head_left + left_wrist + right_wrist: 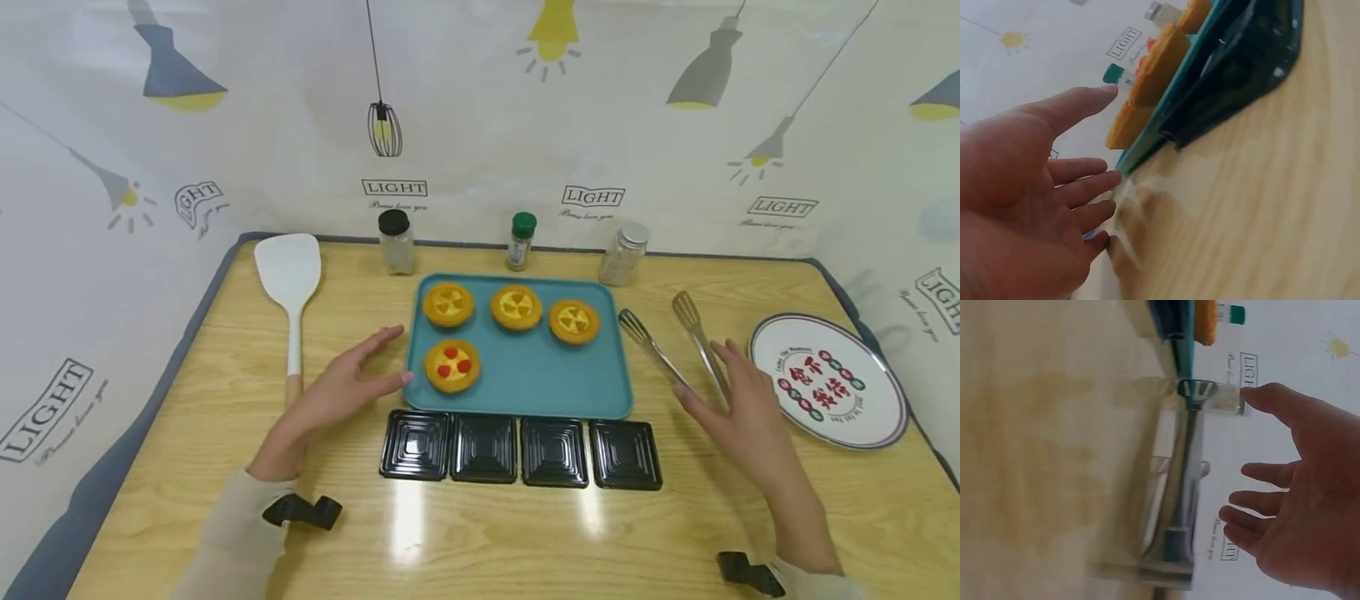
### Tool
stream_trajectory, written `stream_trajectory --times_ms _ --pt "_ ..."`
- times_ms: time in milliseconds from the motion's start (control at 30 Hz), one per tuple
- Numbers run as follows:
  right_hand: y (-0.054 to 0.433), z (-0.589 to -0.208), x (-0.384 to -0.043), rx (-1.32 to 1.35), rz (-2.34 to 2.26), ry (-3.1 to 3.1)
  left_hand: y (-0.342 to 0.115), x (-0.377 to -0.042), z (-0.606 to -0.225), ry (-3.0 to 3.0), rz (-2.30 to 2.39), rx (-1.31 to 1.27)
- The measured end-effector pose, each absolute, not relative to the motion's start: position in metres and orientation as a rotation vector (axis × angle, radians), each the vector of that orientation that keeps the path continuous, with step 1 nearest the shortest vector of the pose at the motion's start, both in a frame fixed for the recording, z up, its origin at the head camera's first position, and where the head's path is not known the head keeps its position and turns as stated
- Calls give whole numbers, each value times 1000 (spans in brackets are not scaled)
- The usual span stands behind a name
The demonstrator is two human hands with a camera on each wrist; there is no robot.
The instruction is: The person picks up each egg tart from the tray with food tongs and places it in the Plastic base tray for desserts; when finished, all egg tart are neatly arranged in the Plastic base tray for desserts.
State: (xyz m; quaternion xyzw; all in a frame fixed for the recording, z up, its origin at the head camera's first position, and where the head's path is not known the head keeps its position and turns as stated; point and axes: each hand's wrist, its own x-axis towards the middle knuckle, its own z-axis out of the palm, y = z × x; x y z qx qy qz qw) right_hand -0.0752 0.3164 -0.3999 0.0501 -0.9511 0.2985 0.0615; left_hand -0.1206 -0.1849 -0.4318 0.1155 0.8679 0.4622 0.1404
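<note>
My left hand (341, 390) reaches in at the left end of a teal tray (536, 375), its fingers extended and holding nothing. On that tray sit several egg tarts (516, 307), one of them topped with red pieces (452, 366). In the left wrist view the palm (1016, 206) faces the tray's end. Metal tongs (701, 342) lie spread on the table, and over their near part hovers my right hand (750, 417) with fingers loosely extended. From the right wrist, the tongs (1175, 506) show beside the hand (1310, 506), apart from its fingers.
Several black square plastic trays (483, 448) line the tray's front edge. A white spatula (288, 275) lies at left, a printed plate (787, 333) at right. Behind stand a black-capped jar (397, 250), a green-capped bottle (519, 246) and a silver-capped jar (624, 258).
</note>
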Motion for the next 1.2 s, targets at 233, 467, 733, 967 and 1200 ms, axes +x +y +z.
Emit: stream_trajectory --times_ms 233,467,733,967,1200 --pt "324 -417 -76 55 921 -2880 -189 -120 -444 2492 1251 380" --pt "326 -423 -76 -56 989 -2897 -190 -121 -445 2509 1236 483" --pt "327 -432 -77 -157 998 -2823 -190 -120 -444 2506 1226 485" --pt "328 -438 -77 -235 936 -2776 -191 -121 -446 2502 1232 487" --pt "328 -440 -78 -261 882 -2749 -191 -122 -448 2500 1231 476"
